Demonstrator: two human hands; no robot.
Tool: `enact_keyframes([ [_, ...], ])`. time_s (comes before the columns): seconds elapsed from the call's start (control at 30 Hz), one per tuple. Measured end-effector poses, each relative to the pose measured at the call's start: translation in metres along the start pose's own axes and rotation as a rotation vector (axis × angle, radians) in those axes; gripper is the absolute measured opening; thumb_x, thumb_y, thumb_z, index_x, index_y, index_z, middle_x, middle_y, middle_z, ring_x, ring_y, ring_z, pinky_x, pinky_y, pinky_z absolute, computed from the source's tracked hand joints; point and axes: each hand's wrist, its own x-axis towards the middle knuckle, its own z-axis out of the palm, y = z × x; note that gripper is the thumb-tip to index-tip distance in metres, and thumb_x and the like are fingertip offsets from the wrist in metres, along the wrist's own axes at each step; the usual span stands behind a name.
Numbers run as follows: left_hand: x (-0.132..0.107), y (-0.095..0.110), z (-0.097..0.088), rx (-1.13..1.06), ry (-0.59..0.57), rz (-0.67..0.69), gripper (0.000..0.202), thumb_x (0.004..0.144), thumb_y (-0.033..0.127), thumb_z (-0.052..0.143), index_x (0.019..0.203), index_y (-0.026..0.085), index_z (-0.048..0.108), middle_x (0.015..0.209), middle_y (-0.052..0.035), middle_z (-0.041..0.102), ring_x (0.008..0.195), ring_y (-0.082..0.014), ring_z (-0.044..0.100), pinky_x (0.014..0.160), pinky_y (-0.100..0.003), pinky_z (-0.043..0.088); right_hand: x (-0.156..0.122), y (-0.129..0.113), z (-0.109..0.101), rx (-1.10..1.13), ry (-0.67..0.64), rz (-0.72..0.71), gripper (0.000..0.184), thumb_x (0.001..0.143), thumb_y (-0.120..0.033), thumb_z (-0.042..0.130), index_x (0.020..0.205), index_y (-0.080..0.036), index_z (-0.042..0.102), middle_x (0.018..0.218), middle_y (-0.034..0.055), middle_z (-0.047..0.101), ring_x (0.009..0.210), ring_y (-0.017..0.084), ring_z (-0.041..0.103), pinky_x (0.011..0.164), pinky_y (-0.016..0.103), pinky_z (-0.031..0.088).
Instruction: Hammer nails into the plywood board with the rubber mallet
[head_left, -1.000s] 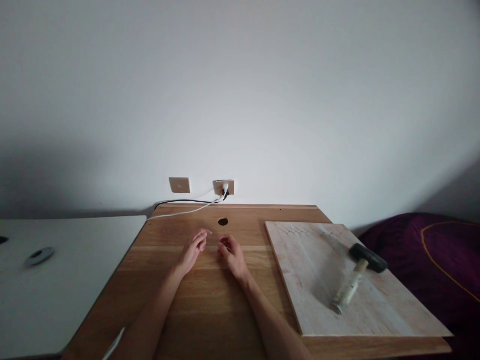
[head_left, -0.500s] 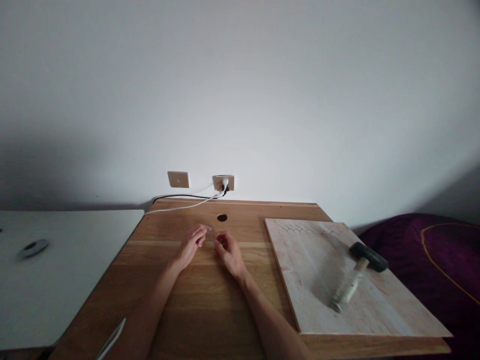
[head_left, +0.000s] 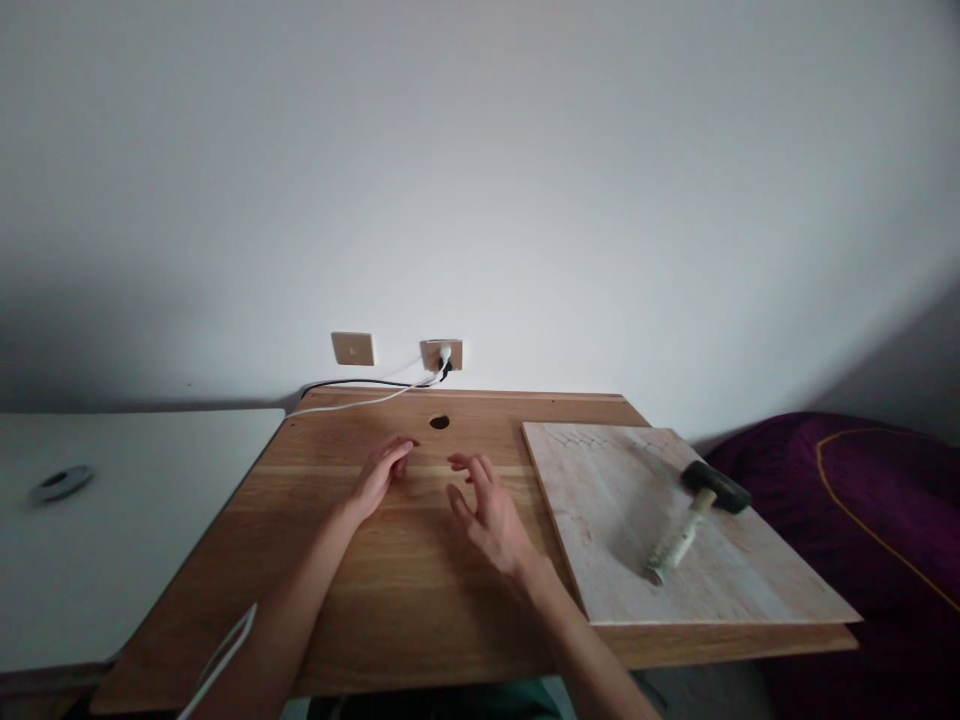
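Observation:
My left hand (head_left: 384, 475) is just above the wooden desk (head_left: 390, 570), left of centre. Its fingers stretch loosely to the right with the thumb below, and I see nothing held in it. Across a gap, my right hand (head_left: 491, 515) hovers over the same desk, fingers spread and slightly bent, empty. Behind both hands is a dark round cable hole (head_left: 439, 422). To the right of my right hand, a pale marbled board (head_left: 600, 540) lies flat on the desk. On that board rests a mallet with a black head (head_left: 716, 487) and a light, worn handle (head_left: 675, 545).
Wall sockets (head_left: 442, 355) hold plugs with a white cable (head_left: 352, 405) and a black cable (head_left: 352, 381). A blank wall plate (head_left: 352, 348) is beside them. On the left, a grey ring-shaped object (head_left: 61, 484) lies on a white table (head_left: 150, 540). A purple beanbag (head_left: 847, 520) stands at right.
My right hand has moved right and nearer to me, and its fingers have spread, widening the gap between my hands. My left hand stays almost in place. The view has shifted slightly.

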Motion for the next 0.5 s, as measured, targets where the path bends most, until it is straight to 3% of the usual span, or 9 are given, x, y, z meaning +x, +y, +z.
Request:
enact_keyframes([
  [0.07, 0.000, 0.000, 0.000, 0.012, -0.018, 0.019, 0.033, 0.075, 0.048, 0.077, 0.086, 0.017, 0.075, 0.058, 0.0048, 0.044, 0.055, -0.0110, 0.035, 0.055, -0.027, 0.025, -0.016, -0.001, -0.045, -0.158, 0.133, -0.041, 0.027, 0.097, -0.025, 0.053, 0.123, -0.026, 0.060, 0.116, 0.0098, 0.066, 0.106, 0.025, 0.064, 0.092, 0.042, 0.053],
  [0.13, 0.000, 0.001, 0.000, 0.009, -0.048, 0.029, 0.033, 0.076, 0.049, 0.076, 0.084, 0.017, 0.074, 0.056, 0.0055, 0.042, 0.054, -0.0110, 0.034, 0.056, -0.027, 0.025, -0.034, 0.012, -0.101, -0.319, 0.350, -0.010, 0.026, 0.096, -0.032, 0.055, 0.121, -0.025, 0.060, 0.114, 0.0102, 0.067, 0.097, 0.025, 0.065, 0.087, 0.041, 0.054],
  [0.17, 0.000, 0.001, 0.000, 0.007, -0.061, 0.029, 0.033, 0.077, 0.050, 0.075, 0.084, 0.017, 0.073, 0.056, 0.0058, 0.042, 0.054, -0.0110, 0.034, 0.056, -0.027, 0.026, -0.045, 0.022, -0.131, -0.413, 0.477, 0.036, 0.025, 0.095, -0.036, 0.055, 0.116, -0.024, 0.060, 0.112, 0.0110, 0.067, 0.093, 0.026, 0.065, 0.085, 0.042, 0.054],
  [0.23, 0.001, 0.002, 0.000, 0.006, -0.070, 0.029, 0.035, 0.077, 0.051, 0.075, 0.083, 0.017, 0.072, 0.057, 0.0060, 0.042, 0.055, -0.0109, 0.034, 0.057, -0.026, 0.026, -0.070, 0.048, -0.190, -0.630, 0.611, 0.211, 0.033, 0.091, -0.042, 0.053, 0.113, -0.020, 0.064, 0.112, 0.0156, 0.067, 0.096, 0.031, 0.064, 0.091, 0.049, 0.052],
  [0.3, 0.002, 0.002, 0.000, 0.009, -0.068, 0.027, 0.036, 0.076, 0.052, 0.076, 0.083, 0.017, 0.071, 0.057, 0.0063, 0.041, 0.055, -0.0109, 0.034, 0.057, -0.026, 0.026, -0.100, 0.076, -0.241, -0.827, 0.636, 0.430, 0.044, 0.085, -0.041, 0.049, 0.115, -0.015, 0.066, 0.114, 0.0212, 0.066, 0.114, 0.040, 0.059, 0.101, 0.057, 0.046],
  [0.37, 0.002, 0.002, 0.000, 0.012, -0.071, 0.024, 0.037, 0.076, 0.053, 0.076, 0.083, 0.018, 0.071, 0.057, 0.0065, 0.040, 0.055, -0.0111, 0.034, 0.057, -0.026, 0.026, -0.132, 0.101, -0.278, -0.952, 0.598, 0.661, 0.055, 0.084, -0.040, 0.046, 0.128, -0.012, 0.064, 0.120, 0.0243, 0.065, 0.126, 0.044, 0.054, 0.102, 0.059, 0.045],
  [0.43, 0.003, 0.002, 0.000, 0.013, -0.078, 0.026, 0.036, 0.076, 0.053, 0.076, 0.083, 0.018, 0.071, 0.057, 0.0066, 0.039, 0.056, -0.0112, 0.034, 0.057, -0.026, 0.026, -0.159, 0.120, -0.299, -1.032, 0.577, 0.854, 0.063, 0.090, -0.046, 0.041, 0.140, -0.011, 0.059, 0.129, 0.0284, 0.060, 0.127, 0.047, 0.054, 0.096, 0.061, 0.048],
  [0.5, 0.003, 0.001, 0.000, 0.012, -0.081, 0.032, 0.036, 0.076, 0.053, 0.076, 0.082, 0.018, 0.071, 0.057, 0.0066, 0.039, 0.056, -0.0113, 0.034, 0.058, -0.027, 0.027, -0.177, 0.133, -0.308, -1.072, 0.547, 0.916, 0.068, 0.092, -0.053, 0.041, 0.141, -0.010, 0.060, 0.129, 0.0336, 0.060, 0.121, 0.051, 0.058, 0.089, 0.064, 0.049],
])
